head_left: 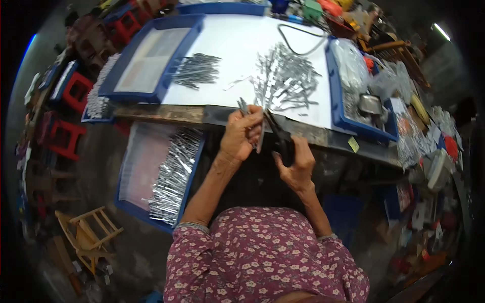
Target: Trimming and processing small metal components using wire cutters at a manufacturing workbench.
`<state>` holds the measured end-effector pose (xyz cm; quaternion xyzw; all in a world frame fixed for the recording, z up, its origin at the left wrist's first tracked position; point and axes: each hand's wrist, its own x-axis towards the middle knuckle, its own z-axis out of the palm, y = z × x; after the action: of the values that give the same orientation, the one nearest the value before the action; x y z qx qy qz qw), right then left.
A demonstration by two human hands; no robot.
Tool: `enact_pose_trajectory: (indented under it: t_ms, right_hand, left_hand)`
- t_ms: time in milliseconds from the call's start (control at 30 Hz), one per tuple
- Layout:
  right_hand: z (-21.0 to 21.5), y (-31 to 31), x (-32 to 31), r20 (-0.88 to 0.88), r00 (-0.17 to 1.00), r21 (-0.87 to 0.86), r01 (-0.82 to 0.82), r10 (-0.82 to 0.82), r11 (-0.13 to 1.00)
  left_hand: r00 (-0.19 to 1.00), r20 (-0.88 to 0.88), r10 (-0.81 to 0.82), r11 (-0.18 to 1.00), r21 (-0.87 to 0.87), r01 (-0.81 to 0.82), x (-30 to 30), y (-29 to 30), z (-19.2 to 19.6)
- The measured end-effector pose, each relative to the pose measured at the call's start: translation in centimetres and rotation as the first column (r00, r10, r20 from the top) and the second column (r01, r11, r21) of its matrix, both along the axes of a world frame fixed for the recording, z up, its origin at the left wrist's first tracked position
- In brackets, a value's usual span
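Note:
My left hand is closed around a few thin silvery strips whose ends stick up past the fingers, just off the table's front edge. My right hand grips a black-handled cutting tool, seemingly scissors; its blades reach up beside the left fingers, and blur hides whether they touch a strip. Beyond both hands, a loose, spread-out pile of silvery strips covers part of the white tabletop. Left of it lies a neater bundle of similar strips.
A blue tray stands on the table's left. Below the edge, another blue tray holds many shiny strips. At right, a blue tray carries plastic bags and a metal cup. A black cord loop lies at the back. Red stools stand left.

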<state>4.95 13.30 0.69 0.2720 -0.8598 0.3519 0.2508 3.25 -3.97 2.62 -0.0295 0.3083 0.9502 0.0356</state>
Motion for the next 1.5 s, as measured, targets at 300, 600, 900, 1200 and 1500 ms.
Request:
enact_pose_trajectory:
  t_ms: [300, 600, 900, 1200, 1500]
  right_hand:
    - [0.4, -1.1, 1.6, 0.251, 0.938, -0.235, -0.181, 0.24, 0.955]
    - [3.0, -1.1, 3.6, 0.631, 0.356, -0.696, -0.133, 0.689, 0.705]
    - [0.5, 0.0, 3.3, 0.453, -0.166, -0.852, 0.208, 0.876, 0.48]
    - [-0.8, -1.6, 3.6, 0.647, -0.017, -0.76, -0.092, 0.763, 0.643]
    - [-3.1, -1.8, 5.1, 0.913, 0.083, -0.359, -0.306, 0.4, 0.882]
  left_hand:
    - [0.966, -0.094, 0.242, 0.935, -0.243, -0.258, 2.7, 0.7, 0.6]
    - [0.604, -0.686, 0.405, 0.171, -0.592, -0.787, 4.5, 1.1, 0.0]
    - [0.407, -0.853, -0.325, -0.303, -0.314, -0.9, 5.2, -3.0, -1.4]
    - [0.78, -0.498, 0.38, 0.206, -0.776, -0.596, 6.4, -2.9, -3.2]
    - [0.965, 0.071, 0.251, 0.928, -0.301, -0.219, 9.5, -5.5, -8.6]
